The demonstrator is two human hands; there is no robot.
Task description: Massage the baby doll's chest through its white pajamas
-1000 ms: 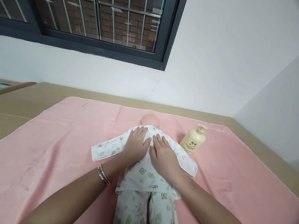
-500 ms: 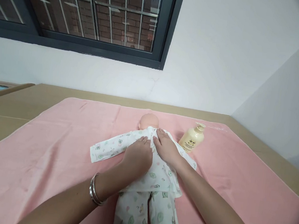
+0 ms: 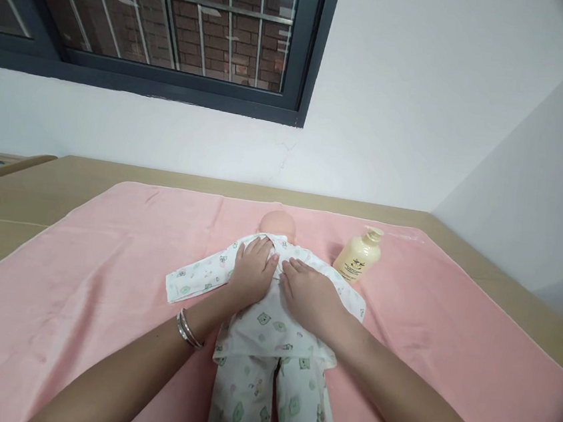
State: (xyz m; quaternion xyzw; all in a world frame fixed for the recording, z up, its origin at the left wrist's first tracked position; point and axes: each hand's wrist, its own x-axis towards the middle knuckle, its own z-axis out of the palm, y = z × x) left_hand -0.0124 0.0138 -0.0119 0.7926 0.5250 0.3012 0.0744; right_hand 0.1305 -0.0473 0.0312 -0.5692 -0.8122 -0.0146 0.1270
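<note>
A baby doll (image 3: pixel 279 224) lies on a pink sheet, its head at the far end. It wears a white long-sleeved top (image 3: pixel 269 330) with small green prints and matching trousers (image 3: pixel 241 401). My left hand (image 3: pixel 253 272) rests flat on the left side of the top's chest, fingers stretched toward the collar. Opposite it, my right hand (image 3: pixel 310 294) lies on the right side of the chest, palm down with fingers extended. Both hands touch the cloth, a narrow gap between their fingertips. The doll's face is hard to make out.
A pale yellow pump bottle (image 3: pixel 359 254) lies tilted beside the doll's right-hand sleeve. The pink sheet (image 3: pixel 122 241) covers most of a wooden surface (image 3: pixel 89 170), which meets a white wall (image 3: pixel 371 126) below a barred window (image 3: pixel 190 27).
My left hand has gone from closed fingers at the chest's middle to lying flat, shifted slightly left. My right hand has slid a little down from the collar. The view has shifted slightly.
</note>
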